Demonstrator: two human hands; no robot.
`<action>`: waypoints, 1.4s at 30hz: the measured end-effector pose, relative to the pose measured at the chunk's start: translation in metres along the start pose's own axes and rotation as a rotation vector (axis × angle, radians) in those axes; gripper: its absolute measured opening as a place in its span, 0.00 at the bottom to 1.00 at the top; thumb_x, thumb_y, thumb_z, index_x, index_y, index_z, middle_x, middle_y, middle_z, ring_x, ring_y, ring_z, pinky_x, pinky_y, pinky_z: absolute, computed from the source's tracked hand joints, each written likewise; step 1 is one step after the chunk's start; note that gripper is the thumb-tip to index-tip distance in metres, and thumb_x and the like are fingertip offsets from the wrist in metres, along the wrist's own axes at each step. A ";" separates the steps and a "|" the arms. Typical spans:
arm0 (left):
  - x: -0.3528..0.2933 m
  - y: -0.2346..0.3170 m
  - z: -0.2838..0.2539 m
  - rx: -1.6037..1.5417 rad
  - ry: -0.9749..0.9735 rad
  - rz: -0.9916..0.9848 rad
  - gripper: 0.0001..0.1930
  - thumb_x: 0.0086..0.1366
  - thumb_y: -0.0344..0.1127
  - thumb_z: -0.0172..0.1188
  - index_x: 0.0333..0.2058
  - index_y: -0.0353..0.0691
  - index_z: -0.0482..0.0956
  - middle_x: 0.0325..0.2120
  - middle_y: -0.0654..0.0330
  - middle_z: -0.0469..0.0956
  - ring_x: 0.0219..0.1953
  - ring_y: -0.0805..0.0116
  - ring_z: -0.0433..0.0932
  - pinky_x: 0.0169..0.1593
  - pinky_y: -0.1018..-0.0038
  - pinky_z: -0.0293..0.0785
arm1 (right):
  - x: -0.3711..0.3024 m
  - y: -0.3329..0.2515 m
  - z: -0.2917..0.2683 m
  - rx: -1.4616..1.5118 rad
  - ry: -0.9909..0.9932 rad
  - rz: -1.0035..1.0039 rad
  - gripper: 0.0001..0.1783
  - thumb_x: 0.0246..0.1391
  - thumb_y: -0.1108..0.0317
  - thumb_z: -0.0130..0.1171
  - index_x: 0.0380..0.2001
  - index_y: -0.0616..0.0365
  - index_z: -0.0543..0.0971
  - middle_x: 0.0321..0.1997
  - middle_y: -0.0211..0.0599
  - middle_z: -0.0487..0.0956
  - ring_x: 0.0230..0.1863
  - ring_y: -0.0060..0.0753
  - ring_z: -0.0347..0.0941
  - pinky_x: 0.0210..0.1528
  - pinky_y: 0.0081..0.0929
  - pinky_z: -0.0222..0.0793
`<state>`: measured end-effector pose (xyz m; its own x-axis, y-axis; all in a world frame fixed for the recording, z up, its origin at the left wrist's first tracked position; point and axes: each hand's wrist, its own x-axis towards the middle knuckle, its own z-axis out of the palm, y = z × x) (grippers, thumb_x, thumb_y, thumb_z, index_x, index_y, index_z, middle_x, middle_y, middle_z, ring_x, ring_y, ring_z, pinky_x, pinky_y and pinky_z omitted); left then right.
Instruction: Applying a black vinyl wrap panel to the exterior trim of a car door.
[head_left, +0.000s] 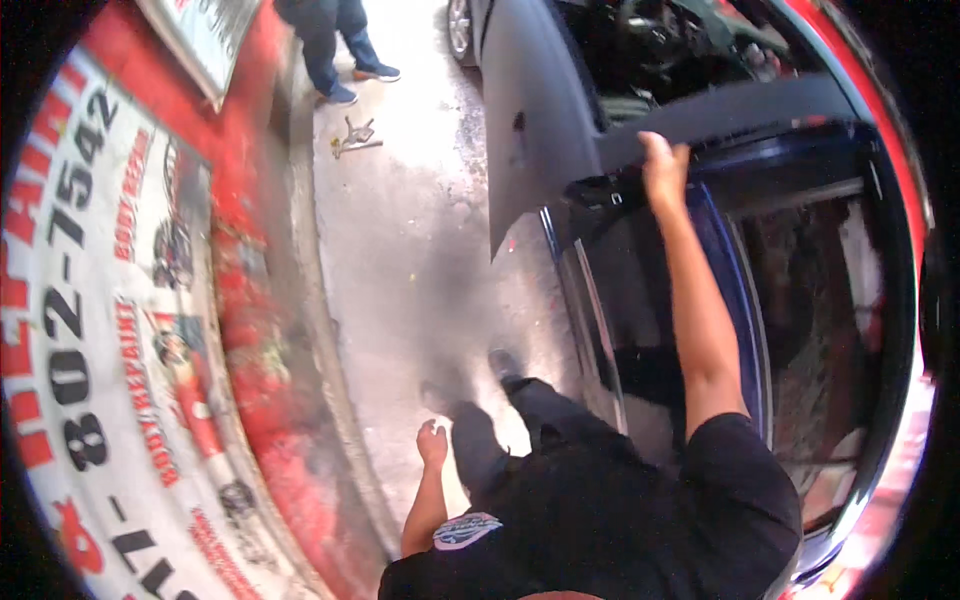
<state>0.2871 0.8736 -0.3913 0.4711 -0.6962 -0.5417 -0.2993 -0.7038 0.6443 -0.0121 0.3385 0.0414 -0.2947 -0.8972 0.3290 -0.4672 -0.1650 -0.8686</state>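
My right arm reaches forward, and my right hand grips the edge of a dark grey car door that stands swung out from a dark blue car. The thumb points up; the other fingers are partly hidden by the edge. Glass in the door shows reflections. Low at my left side hangs my left hand, its fingers curled; whether anything small is in them is too blurred to see.
A red wall with a large white printed banner runs along my left, above a low kerb. Ahead, a metal stand or tool lies on the concrete floor. Near it stands a person in dark trousers. A car wheel shows beyond.
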 end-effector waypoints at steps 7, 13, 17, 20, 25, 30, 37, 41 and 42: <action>0.101 0.159 -0.178 -0.088 0.075 0.285 0.21 0.66 0.34 0.60 0.55 0.29 0.77 0.50 0.46 0.81 0.52 0.55 0.79 0.58 0.63 0.73 | -0.054 -0.049 0.096 -0.014 0.034 -0.093 0.49 0.60 0.58 0.61 0.70 0.71 0.45 0.55 0.66 0.76 0.48 0.58 0.79 0.60 0.40 0.71; 0.110 0.454 -0.267 -0.115 0.166 0.848 0.23 0.69 0.32 0.60 0.60 0.29 0.71 0.54 0.46 0.77 0.58 0.56 0.76 0.64 0.63 0.68 | -0.081 -0.099 0.142 0.049 -0.012 -0.051 0.52 0.57 0.59 0.62 0.73 0.66 0.42 0.66 0.73 0.64 0.62 0.72 0.69 0.65 0.48 0.67; 0.077 0.601 -0.267 -0.318 0.044 1.129 0.31 0.69 0.35 0.64 0.66 0.31 0.63 0.63 0.47 0.70 0.64 0.57 0.70 0.66 0.65 0.65 | -0.094 -0.093 0.151 0.192 -0.324 -0.126 0.54 0.56 0.60 0.66 0.74 0.59 0.43 0.69 0.67 0.62 0.68 0.67 0.63 0.68 0.46 0.62; 0.063 0.658 -0.248 -0.310 0.087 1.246 0.36 0.67 0.37 0.67 0.67 0.30 0.60 0.63 0.45 0.69 0.65 0.57 0.68 0.67 0.65 0.65 | -0.102 -0.028 0.149 0.313 -0.674 -0.226 0.42 0.58 0.60 0.62 0.71 0.59 0.58 0.64 0.62 0.72 0.64 0.62 0.69 0.65 0.45 0.65; 0.089 0.679 -0.245 -0.406 0.551 1.065 0.28 0.67 0.34 0.68 0.58 0.26 0.67 0.53 0.48 0.77 0.51 0.61 0.76 0.60 0.67 0.71 | -0.176 0.166 0.109 -0.029 -1.090 0.043 0.33 0.57 0.53 0.62 0.61 0.59 0.73 0.60 0.53 0.76 0.60 0.55 0.73 0.64 0.44 0.67; 0.151 0.659 -0.292 -0.351 0.765 1.028 0.23 0.73 0.43 0.60 0.51 0.23 0.74 0.47 0.50 0.80 0.44 0.66 0.76 0.53 0.69 0.74 | -0.226 0.308 0.037 -0.172 -1.024 0.158 0.27 0.52 0.54 0.63 0.51 0.60 0.81 0.51 0.54 0.82 0.55 0.54 0.77 0.58 0.43 0.72; 0.215 0.637 -0.365 -0.398 0.770 0.946 0.28 0.74 0.48 0.58 0.55 0.23 0.72 0.48 0.49 0.79 0.46 0.64 0.76 0.53 0.67 0.74 | -0.144 0.315 0.038 -0.067 -0.835 0.402 0.26 0.54 0.58 0.59 0.49 0.68 0.80 0.34 0.52 0.84 0.29 0.41 0.83 0.37 0.36 0.78; 0.235 0.637 -0.381 -0.484 0.751 0.968 0.30 0.74 0.49 0.57 0.59 0.24 0.68 0.53 0.49 0.75 0.50 0.64 0.74 0.56 0.65 0.72 | -0.103 0.296 0.056 0.091 -0.712 0.444 0.23 0.56 0.61 0.56 0.49 0.68 0.80 0.31 0.48 0.83 0.28 0.36 0.82 0.34 0.34 0.77; 0.236 0.636 -0.384 -0.446 0.724 0.974 0.30 0.74 0.49 0.57 0.59 0.24 0.68 0.53 0.49 0.75 0.50 0.64 0.74 0.56 0.65 0.72 | -0.101 0.295 0.058 0.092 -0.720 0.444 0.23 0.56 0.61 0.56 0.49 0.68 0.80 0.31 0.48 0.83 0.28 0.36 0.82 0.34 0.34 0.77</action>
<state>0.5265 0.3159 0.0979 0.5986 -0.5593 0.5734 -0.5361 0.2522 0.8056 -0.0724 0.3566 -0.2694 0.1817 -0.9233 -0.3383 -0.3547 0.2594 -0.8983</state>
